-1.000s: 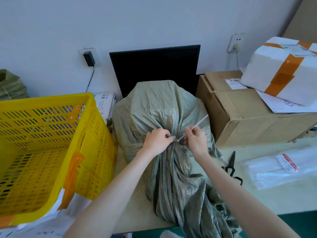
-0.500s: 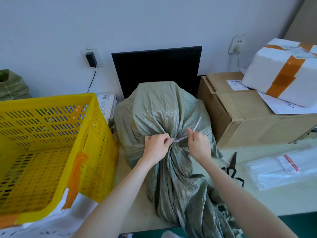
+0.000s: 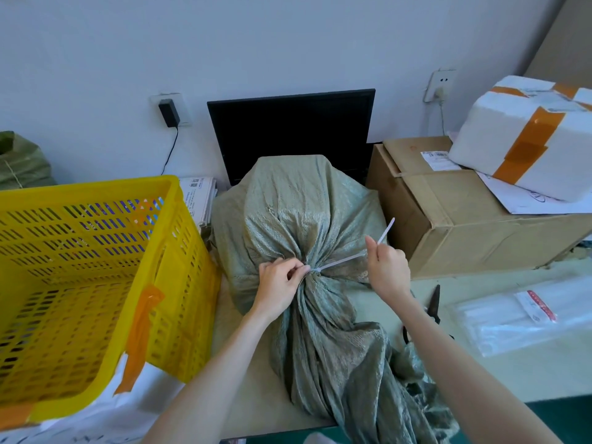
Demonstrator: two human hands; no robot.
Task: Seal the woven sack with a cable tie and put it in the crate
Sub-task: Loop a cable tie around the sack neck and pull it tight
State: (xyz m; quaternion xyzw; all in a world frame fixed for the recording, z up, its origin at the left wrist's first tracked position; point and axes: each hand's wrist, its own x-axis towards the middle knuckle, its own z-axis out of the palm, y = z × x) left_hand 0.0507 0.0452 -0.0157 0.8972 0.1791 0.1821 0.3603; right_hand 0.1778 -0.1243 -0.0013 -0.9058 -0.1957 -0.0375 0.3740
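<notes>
A grey-green woven sack (image 3: pixel 298 213) lies on the table, its neck gathered toward me and its loose mouth hanging over the front edge. A white cable tie (image 3: pixel 342 260) is looped around the gathered neck. My left hand (image 3: pixel 278 283) pinches the tie's head and the bunched fabric at the neck. My right hand (image 3: pixel 387 267) grips the tie's free tail, stretched out to the right with the tip sticking up past my fingers. The yellow slatted crate (image 3: pixel 173 219) stands to the left of the sack, with nothing inside.
Black scissors (image 3: pixel 432 307) and a clear bag of cable ties (image 3: pixel 525 318) lie on the table at right. A cardboard box (image 3: pixel 455 225) with a taped white foam box (image 3: pixel 525 133) sits behind them. A black monitor (image 3: pixel 291 129) stands behind the sack.
My right hand has moved out to the right with the tail, so more strap shows between my hands. The left hand stays at the neck.
</notes>
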